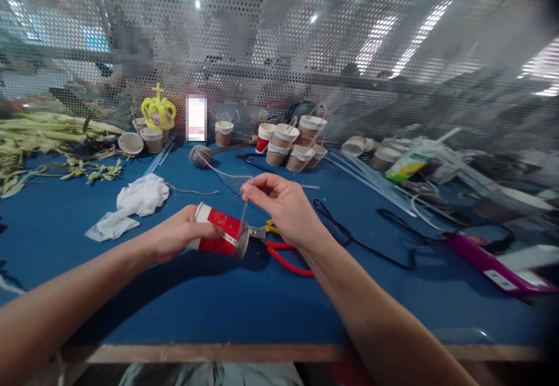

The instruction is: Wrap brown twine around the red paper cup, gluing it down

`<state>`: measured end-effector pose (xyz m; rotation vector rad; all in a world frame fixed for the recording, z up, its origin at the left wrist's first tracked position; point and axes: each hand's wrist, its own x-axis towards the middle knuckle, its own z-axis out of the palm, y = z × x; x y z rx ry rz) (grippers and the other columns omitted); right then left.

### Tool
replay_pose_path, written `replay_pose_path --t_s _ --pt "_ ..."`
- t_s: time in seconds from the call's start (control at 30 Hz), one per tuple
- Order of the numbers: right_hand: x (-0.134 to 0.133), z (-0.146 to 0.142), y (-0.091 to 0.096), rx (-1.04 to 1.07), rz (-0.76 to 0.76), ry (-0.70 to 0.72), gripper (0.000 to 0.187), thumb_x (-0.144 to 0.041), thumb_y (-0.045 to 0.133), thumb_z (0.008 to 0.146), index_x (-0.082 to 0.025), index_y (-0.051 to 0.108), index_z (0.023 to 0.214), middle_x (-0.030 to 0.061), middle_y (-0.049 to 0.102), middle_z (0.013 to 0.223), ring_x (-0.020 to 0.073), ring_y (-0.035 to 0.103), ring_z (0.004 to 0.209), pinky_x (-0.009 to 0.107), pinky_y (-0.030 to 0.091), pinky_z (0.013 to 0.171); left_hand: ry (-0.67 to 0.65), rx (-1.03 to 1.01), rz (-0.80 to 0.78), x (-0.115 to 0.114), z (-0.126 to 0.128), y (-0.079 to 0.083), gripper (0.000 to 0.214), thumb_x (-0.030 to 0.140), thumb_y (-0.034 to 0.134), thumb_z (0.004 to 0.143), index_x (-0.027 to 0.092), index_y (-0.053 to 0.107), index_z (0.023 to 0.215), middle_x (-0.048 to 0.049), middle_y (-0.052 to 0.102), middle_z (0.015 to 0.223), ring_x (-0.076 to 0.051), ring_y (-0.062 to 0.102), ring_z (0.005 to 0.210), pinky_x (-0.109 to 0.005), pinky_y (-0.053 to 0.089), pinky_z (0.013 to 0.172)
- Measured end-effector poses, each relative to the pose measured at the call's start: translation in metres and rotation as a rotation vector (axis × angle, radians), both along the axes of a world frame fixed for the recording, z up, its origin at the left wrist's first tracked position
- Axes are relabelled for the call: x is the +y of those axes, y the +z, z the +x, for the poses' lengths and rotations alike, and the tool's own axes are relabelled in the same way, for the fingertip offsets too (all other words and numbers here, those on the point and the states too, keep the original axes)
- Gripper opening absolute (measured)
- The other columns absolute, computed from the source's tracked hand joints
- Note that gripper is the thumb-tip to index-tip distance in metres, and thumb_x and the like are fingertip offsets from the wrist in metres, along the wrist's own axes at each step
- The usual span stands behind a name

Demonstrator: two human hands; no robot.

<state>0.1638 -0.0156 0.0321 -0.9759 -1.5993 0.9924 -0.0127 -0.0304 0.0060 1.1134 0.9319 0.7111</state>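
My left hand (pixel 181 233) is wrapped round a red and white paper cup (pixel 215 223), which lies tilted on its side above the table. Grey-brown yarn is wound about the cup's end on the right. Between the thumb and fingers of my right hand (pixel 279 202), a strand of yarn (pixel 244 214) is pinched and runs down to the cup. The strand leads back to a ball of grey yarn (pixel 201 156) farther off. Scissors (pixel 286 257) with red and yellow handles lie under my right hand, partly hidden by it.
Several twine-wrapped cups (pixel 283 141) stand at the back. Crumpled white cloth (pixel 142 194) lies on the left, near plant stalks (pixel 52 127). A black cord (pixel 375 253), clear strips (pixel 375 185) and a purple box (pixel 493 266) are on the right. Perforated mesh (pixel 262 36) rises behind.
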Motion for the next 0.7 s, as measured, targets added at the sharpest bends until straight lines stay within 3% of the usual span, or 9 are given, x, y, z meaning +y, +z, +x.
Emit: replay_pose_path --t_s 0.43,0.7 --pt "-0.01 0.001 0.004 0.027 -0.018 0.007 0.009 -0.024 0.06 0.072 -0.018 0.057 0.067 -0.0028 0.058 0.062 0.0092 0.053 0.061 0.025 0.042 0.066 0.006 0.044 0.017 0.0 0.001 -0.001 0.006 0.017 0.06 0.056 0.012 0.06 0.06 0.0016 0.058 0.052 -0.008 0.046 0.045 -0.018 0.032 0.045" --pt "-0.003 0.003 -0.007 -0.024 -0.075 -0.03 0.013 -0.027 0.061 0.071 -0.016 0.056 0.067 -0.0024 0.057 0.062 0.0088 0.051 0.06 0.025 0.041 0.065 -0.06 0.061 0.166 -0.008 0.004 0.005 0.002 0.016 0.059 0.057 0.014 0.06 0.057 0.0042 0.056 0.05 -0.008 0.044 0.046 -0.017 0.033 0.048"
